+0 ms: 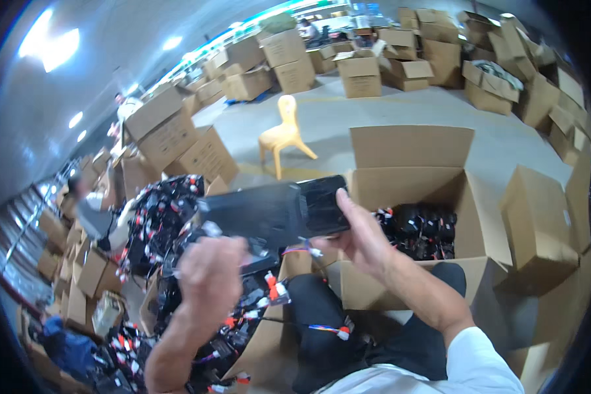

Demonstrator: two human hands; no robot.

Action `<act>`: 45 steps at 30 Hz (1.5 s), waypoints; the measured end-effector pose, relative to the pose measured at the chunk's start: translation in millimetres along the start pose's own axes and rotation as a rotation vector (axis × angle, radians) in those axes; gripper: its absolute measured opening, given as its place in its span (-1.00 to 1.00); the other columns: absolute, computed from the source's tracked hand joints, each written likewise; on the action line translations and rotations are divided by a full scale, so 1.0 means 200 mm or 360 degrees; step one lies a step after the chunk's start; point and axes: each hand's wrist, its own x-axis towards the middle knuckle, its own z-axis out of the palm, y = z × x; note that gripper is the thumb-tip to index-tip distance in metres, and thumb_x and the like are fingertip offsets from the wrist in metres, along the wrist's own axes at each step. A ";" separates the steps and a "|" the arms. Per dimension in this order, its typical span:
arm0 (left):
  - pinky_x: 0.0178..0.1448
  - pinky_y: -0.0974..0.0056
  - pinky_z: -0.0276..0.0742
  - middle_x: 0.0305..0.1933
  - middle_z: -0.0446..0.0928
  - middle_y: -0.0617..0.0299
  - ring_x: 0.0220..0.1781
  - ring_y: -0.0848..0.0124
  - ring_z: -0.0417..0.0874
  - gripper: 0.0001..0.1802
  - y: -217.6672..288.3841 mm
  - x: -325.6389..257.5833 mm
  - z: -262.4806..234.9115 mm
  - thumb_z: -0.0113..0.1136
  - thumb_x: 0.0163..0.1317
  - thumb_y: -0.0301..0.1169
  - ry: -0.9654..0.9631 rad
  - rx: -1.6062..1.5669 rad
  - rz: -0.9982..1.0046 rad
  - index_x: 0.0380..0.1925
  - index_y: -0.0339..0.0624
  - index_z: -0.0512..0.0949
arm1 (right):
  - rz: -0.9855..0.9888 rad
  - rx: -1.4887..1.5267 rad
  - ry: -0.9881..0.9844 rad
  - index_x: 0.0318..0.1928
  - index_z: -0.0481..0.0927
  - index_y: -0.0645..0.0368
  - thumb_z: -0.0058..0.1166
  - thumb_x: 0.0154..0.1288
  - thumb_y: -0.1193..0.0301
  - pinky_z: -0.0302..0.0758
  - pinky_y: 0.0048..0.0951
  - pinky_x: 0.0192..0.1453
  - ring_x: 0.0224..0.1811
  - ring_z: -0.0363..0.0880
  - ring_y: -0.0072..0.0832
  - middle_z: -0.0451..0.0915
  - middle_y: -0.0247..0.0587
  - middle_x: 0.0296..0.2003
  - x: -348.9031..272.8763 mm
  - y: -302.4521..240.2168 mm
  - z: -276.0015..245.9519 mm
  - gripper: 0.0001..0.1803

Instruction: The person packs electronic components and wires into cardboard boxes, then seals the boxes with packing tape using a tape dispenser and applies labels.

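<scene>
An open brown cardboard box (pixel 433 197) stands in front of the person, its flaps up, black parts inside. A shut brown box (pixel 538 226) leans just beside it on the right. Stacks of brown boxes (pixel 177 134) rise at the left, and more open boxes (pixel 400 59) crowd the far floor.

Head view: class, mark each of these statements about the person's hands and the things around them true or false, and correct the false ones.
1. The right hand grips a black pack. True.
2. The chair is blue. False: it is yellow.
3. The open box holds black parts. True.
4. The chair lies tipped over. False: it stands upright.
5. The left hand is blurred. True.
</scene>
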 end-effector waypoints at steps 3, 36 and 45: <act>-0.10 0.03 0.59 -0.22 0.65 0.12 -0.23 0.14 0.71 -0.74 0.39 0.21 0.23 0.49 0.29 -0.51 0.0051 -0.0072 0.0202 -0.03 -0.28 0.75 | -0.0155 0.0167 0.0008 0.45 0.67 0.16 0.10 0.87 -0.16 0.87 -0.15 0.35 0.22 0.84 -0.40 0.79 -0.20 0.25 -0.25 -0.07 -0.04 -0.36; 0.13 -0.23 0.96 0.22 0.78 -0.03 0.16 0.02 0.91 -0.33 1.04 0.71 3.84 0.67 0.53 -0.09 -0.0924 -0.2650 -0.2278 0.32 -0.34 0.57 | 0.0385 -0.2108 0.0461 0.25 0.77 0.34 0.53 0.41 0.30 0.76 -0.22 -0.24 -0.25 0.83 -0.34 0.83 -0.07 -0.17 0.49 -0.45 -3.36 -0.48; 0.35 -0.26 0.88 0.42 0.74 0.10 0.42 0.06 0.78 -0.28 1.30 0.19 5.09 0.59 0.60 -0.06 -0.1212 -0.2789 -0.2675 0.56 -0.12 0.54 | -0.0484 -0.3303 0.0253 -0.08 0.83 0.12 0.31 0.44 0.33 0.68 -0.02 0.34 0.18 0.79 -0.12 0.82 -0.11 -0.01 1.07 0.21 -3.87 -0.82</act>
